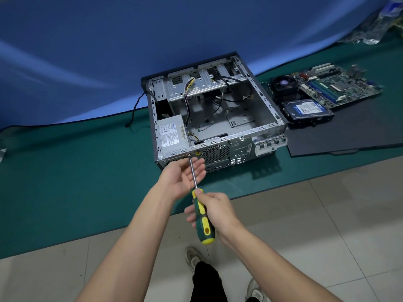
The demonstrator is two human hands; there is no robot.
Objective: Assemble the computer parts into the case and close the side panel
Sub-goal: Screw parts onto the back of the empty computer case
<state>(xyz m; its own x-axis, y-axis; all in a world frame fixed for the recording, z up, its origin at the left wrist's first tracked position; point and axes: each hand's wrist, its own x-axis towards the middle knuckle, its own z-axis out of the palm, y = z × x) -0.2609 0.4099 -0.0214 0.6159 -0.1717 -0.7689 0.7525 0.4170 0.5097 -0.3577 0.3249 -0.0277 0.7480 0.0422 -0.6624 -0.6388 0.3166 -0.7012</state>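
Gripping the green-and-yellow-handled screwdriver (201, 214) in your right hand (214, 211), fingers curled round the handle, you are driving a screw at the near rear face of the open grey metal computer case (257, 118). The tool's steel shaft runs from the handle, nearest you, up and slightly left to its tip, which meets the case's rear edge just left of the round fan grille (216, 152); the long axis points away from you, into the case. Your left hand (185, 173) lies open, palm up, fingers relaxed, cupped just beneath and beside the shaft, holding nothing.

By the look of it, you are fastening the silver box-shaped power supply (172, 136), which sits in the case's near-left corner, just behind the tip. The next move calls for keeping the shaft square to the rear face and turning the screw home without the tip slipping out.

The case lies on its side on the green bench mat (65, 171), its open side up, with loose cables inside. To its right, still outside the case, lie the black side panel (349, 136), and on it the blue-labelled hard drive (308, 110); farther off are the black cooler fan (284, 82) and the green motherboard (335, 86), all yet to be fitted.
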